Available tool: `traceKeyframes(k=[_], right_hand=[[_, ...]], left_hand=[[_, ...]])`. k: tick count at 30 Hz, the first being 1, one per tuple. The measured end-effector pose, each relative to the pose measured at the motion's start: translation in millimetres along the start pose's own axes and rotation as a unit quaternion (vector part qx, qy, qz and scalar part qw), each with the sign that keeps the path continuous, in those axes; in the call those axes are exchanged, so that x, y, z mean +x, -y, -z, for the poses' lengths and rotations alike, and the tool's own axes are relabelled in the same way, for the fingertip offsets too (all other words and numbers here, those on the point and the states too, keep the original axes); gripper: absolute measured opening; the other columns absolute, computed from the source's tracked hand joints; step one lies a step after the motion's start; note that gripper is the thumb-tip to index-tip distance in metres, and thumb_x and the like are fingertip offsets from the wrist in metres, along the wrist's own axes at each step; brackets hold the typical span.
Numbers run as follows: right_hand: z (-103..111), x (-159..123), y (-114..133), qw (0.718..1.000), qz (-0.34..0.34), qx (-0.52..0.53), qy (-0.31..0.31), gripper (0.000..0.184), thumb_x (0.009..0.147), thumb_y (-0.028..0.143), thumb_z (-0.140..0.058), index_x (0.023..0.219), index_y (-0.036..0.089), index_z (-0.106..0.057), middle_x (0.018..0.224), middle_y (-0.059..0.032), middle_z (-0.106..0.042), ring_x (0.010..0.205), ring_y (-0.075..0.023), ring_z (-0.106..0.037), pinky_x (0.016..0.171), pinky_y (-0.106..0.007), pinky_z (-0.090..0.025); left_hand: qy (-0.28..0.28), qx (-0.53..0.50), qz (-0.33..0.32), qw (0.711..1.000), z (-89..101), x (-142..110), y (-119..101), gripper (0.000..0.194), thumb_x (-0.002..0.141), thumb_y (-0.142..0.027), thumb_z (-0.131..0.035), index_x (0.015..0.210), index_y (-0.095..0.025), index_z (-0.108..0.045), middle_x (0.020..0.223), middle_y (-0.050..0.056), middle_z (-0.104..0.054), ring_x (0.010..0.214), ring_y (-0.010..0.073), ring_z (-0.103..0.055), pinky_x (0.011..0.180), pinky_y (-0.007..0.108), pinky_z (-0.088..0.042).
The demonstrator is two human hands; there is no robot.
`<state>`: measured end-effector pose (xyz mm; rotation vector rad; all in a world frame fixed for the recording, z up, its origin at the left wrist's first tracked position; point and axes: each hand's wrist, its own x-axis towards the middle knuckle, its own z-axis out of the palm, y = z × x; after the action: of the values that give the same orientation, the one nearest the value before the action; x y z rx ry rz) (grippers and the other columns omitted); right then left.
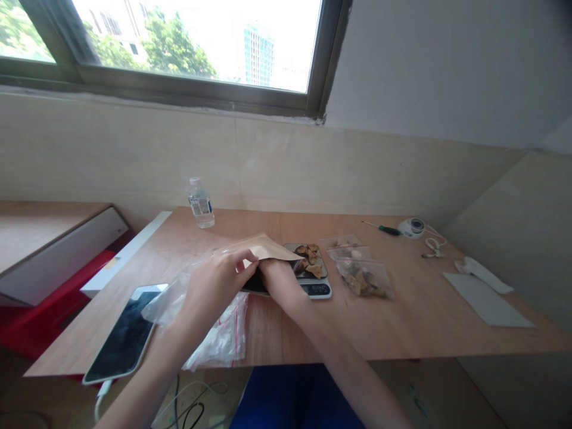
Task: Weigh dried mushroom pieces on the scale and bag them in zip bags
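From the head view, we see our left hand (pixel 213 287) and right hand (pixel 277 281) together, both gripping a kraft paper pouch (pixel 261 247) just left of a digital kitchen scale (pixel 318 289) bearing dried slices (pixel 309 261).

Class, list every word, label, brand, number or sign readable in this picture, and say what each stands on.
Label on the plastic water bottle: printed, but too small to read.
Display of the digital kitchen scale: too small and blurred to read.
No other readable text shows.
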<state>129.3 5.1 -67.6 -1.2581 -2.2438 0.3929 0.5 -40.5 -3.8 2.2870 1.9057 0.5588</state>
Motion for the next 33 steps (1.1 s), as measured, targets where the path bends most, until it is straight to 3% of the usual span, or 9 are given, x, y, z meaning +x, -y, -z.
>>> traceKeyframes(k=[3, 5, 9, 13, 15, 20, 23, 27, 33], right_hand=[[21.1, -15.3, 8.1, 0.997, -0.041, -0.046, 0.046, 0.025, 0.09, 0.012, -0.044, 0.093, 0.017, -0.068, 0.094, -0.0105, -0.071, 0.09, -0.0226, -0.066, 0.08, -0.03, -0.047], [31.2, -24.8, 10.9, 0.998, -0.033, -0.032, 0.036, 0.025, 0.09, 0.013, -0.045, 0.094, 0.018, -0.069, 0.096, -0.0091, -0.071, 0.092, -0.0218, -0.066, 0.083, -0.03, -0.046], [45.8, -39.2, 12.1, 0.997, -0.009, 0.064, -0.053, 0.022, 0.091, 0.019, -0.048, 0.101, 0.022, -0.068, 0.103, -0.0043, -0.07, 0.099, -0.0184, -0.063, 0.089, -0.03, -0.046], [61.1, -51.6, 8.4, 0.972, -0.035, 0.179, -0.145, 0.019, 0.088, 0.026, -0.053, 0.099, 0.025, -0.068, 0.101, -0.002, -0.071, 0.094, -0.0179, -0.065, 0.085, -0.031, -0.05], [68.0, -58.0, 0.6, 0.952, -0.073, 0.24, -0.174, 0.019, 0.087, 0.032, -0.055, 0.096, 0.024, -0.069, 0.097, -0.0028, -0.071, 0.089, -0.0183, -0.066, 0.08, -0.031, -0.052], [77.3, -71.8, -40.6, 0.898, -0.168, 0.322, -0.25, 0.03, 0.079, 0.043, -0.061, 0.094, 0.018, -0.069, 0.09, -0.007, -0.072, 0.076, -0.0181, -0.067, 0.07, -0.03, -0.055], [76.5, -76.8, -71.5, 0.878, -0.22, 0.314, -0.286, 0.035, 0.074, 0.047, -0.064, 0.092, 0.017, -0.069, 0.088, -0.0075, -0.072, 0.073, -0.0179, -0.066, 0.067, -0.031, -0.055], [66.2, -79.4, -106.1, 0.856, -0.269, 0.324, -0.299, 0.041, 0.067, 0.051, -0.066, 0.088, 0.016, -0.069, 0.086, -0.0089, -0.072, 0.068, -0.0178, -0.064, 0.061, -0.029, -0.053], [48.7, -88.9, -131.4, 0.848, -0.282, 0.325, -0.31, 0.046, 0.066, 0.054, -0.066, 0.091, 0.016, -0.069, 0.089, -0.0099, -0.071, 0.064, -0.0172, -0.062, 0.057, -0.03, -0.052]], left_hand=[[-0.007, -0.002, 0.004, 1.0, 1.9, 2.3, 2.7, 0.025, 0.083, -0.042, -0.048, 0.089, -0.029, -0.069, 0.076, -0.001, -0.07, 0.069, 0.0188, -0.063, 0.055, 0.025, -0.034], [-0.02, -0.002, 0.007, 1.0, 2.4, 4.2, 4.9, 0.026, 0.083, -0.044, -0.049, 0.089, -0.03, -0.069, 0.076, 0.0, -0.07, 0.068, 0.0189, -0.062, 0.055, 0.025, -0.034], [-0.022, -0.013, 0.01, 1.0, 1.6, 6.5, 8.6, 0.028, 0.082, -0.049, -0.049, 0.089, -0.031, -0.069, 0.078, -0.001, -0.069, 0.068, 0.0184, -0.062, 0.055, 0.025, -0.034], [-0.022, -0.02, 0.012, 0.999, 5.0, 8.6, 12.8, 0.029, 0.083, -0.05, -0.048, 0.088, -0.03, -0.07, 0.08, -0.001, -0.069, 0.071, 0.0183, -0.062, 0.056, 0.026, -0.036], [-0.069, -0.012, 0.03, 0.997, 12.6, 12.1, 15.3, 0.03, 0.085, -0.048, -0.047, 0.09, -0.029, -0.07, 0.089, 0.001, -0.068, 0.078, 0.0199, -0.063, 0.059, 0.028, -0.038], [-0.299, 0.026, 0.103, 0.948, 42.5, 19.2, 10.0, 0.047, 0.09, -0.046, -0.038, 0.128, -0.02, -0.049, 0.126, 0.013, -0.047, 0.103, 0.0297, -0.055, 0.074, 0.039, -0.043], [-0.351, -0.015, 0.074, 0.933, 47.8, 11.8, -3.2, 0.039, 0.091, -0.045, -0.037, 0.118, -0.022, -0.054, 0.115, 0.008, -0.051, 0.087, 0.0201, -0.056, 0.075, 0.036, -0.044], [-0.219, -0.116, 0.014, 0.969, 23.1, -3.7, -16.8, 0.022, 0.09, -0.039, -0.043, 0.097, -0.024, -0.058, 0.093, 0.001, -0.061, 0.057, 0.0105, -0.048, 0.063, 0.028, -0.044], [-0.006, -0.098, -0.061, 0.993, -46.3, 11.2, -23.8, 0.023, 0.09, -0.029, -0.04, 0.1, -0.022, -0.059, 0.104, 0.004, -0.063, 0.083, 0.0174, -0.063, 0.07, 0.029, -0.045]])
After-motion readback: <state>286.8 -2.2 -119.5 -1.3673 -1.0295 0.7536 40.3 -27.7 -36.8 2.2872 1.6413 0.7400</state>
